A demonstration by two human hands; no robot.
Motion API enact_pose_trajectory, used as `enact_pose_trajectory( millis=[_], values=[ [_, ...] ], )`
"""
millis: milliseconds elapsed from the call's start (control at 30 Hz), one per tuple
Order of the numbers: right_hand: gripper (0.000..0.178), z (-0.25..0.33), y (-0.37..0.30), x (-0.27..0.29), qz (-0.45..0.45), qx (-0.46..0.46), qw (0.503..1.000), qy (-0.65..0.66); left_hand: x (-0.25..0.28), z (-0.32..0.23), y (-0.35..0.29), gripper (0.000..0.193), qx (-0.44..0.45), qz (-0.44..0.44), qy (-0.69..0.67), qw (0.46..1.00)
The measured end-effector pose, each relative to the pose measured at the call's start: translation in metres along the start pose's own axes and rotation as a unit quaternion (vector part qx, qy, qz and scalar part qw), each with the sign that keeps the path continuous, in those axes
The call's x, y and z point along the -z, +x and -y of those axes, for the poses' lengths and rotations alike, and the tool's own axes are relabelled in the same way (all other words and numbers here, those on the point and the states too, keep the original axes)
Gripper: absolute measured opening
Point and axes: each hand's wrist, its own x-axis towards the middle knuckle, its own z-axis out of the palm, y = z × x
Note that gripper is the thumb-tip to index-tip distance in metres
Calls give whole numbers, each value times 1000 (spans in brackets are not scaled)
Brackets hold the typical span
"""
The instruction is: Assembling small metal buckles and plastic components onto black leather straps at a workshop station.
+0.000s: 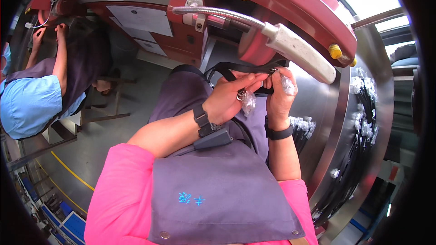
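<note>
A thin black strap [247, 68] is stretched between my two hands, just below the reddish wheel [259, 47] of a machine. My left hand [221, 102] is closed on it, fingers bent toward the right hand. Below those fingers hangs a small metal ring [240, 95] with crumpled clear plastic [249, 104] around it. My right hand [278, 102] pinches the strap's other part near a small metal piece. More clear plastic [288, 85] sticks out at the right thumb. The strap's exact fold between the fingers is hidden.
A pale lamp or nozzle arm [302, 52] on a flexible metal hose reaches over the hands. Several black straps with plastic-wrapped ends lie in a bundle [363, 127] in the metal trough at right, others [302, 129] nearer. A co-worker in a blue shirt [34, 104] sits at left.
</note>
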Motion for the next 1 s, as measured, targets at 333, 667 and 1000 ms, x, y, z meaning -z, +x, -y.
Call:
enact_pose_trajectory(
  millis=[333, 667, 1000],
  values=[
    [17, 19, -27, 13, 67, 98, 992, -52, 6, -8, -27, 24, -35, 96, 130, 986],
    [17, 16, -33, 20, 71, 110, 987, -89, 12, -7, -27, 23, -57, 119, 161, 978],
    [17, 14, -34, 21, 72, 105, 986, -112, 15, -7, -25, 22, -66, 122, 157, 978]
  ],
)
